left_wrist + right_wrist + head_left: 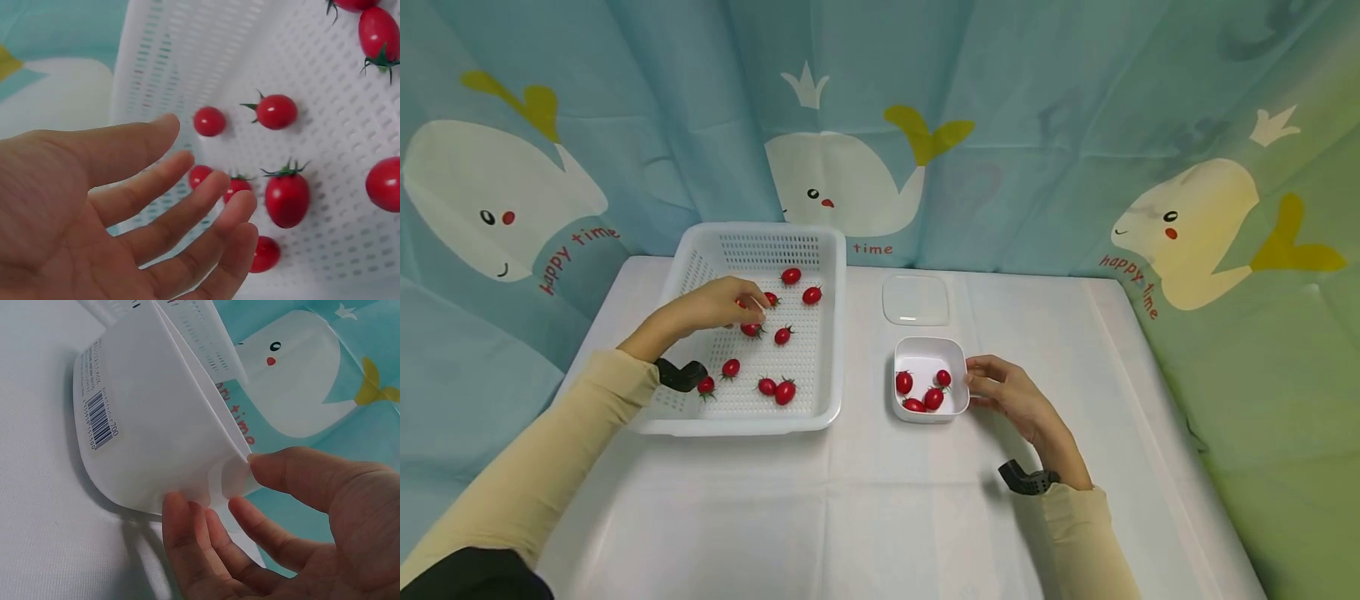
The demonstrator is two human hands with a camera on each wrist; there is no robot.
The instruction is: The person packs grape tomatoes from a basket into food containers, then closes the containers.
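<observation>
Over the white perforated basket (831, 333), my left hand (718, 304) reaches in from the left among several cherry tomatoes. In the left wrist view its fingers (165, 234) are spread and loosely bent, with nothing between them and the thumb. A cherry tomato (287, 199) with a green stem lies just beyond the fingertips. My right hand (1011, 396) touches the right side of a small white square container (931, 345). Its thumb lies at the rim and the other fingertips rest against the outer wall. Several cherry tomatoes (933, 398) lie inside the container.
A clear square lid (915, 300) lies flat on the white-covered table (865, 517), behind the container. The basket stands to the container's left. Behind the table hangs a blue-green curtain (1022, 200) with whale prints.
</observation>
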